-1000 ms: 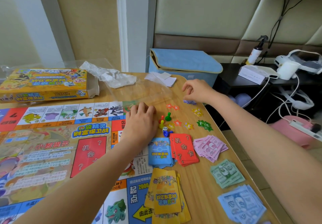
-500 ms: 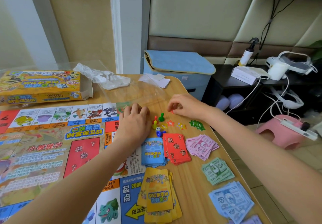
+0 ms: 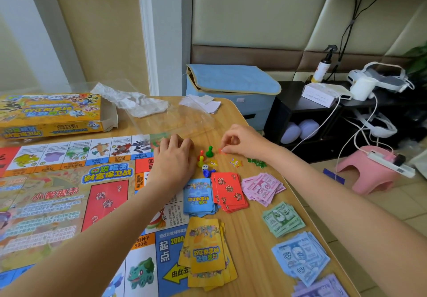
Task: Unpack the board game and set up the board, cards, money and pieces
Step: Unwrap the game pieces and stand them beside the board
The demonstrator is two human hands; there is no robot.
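Moved left, right hand point(image 3: 245, 143) holds its grip pinching red star token point(image 3: 222, 151) at fingertips.

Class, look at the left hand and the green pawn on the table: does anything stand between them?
Yes. The red pawn and yellow pawn stand between the left hand and the green pawn, close beside the fingers.

Two bare forearms reach in from the lower edge of the view, one at the left and one at the right. No sleeve, cuff or glove covers either arm as far as the frame shows. The left hand point(image 3: 174, 158) carries no ring, watch or band on the side that shows, and neither does the right hand point(image 3: 242, 143). The nails on the fingers point(image 3: 225, 140) are short and unpainted.
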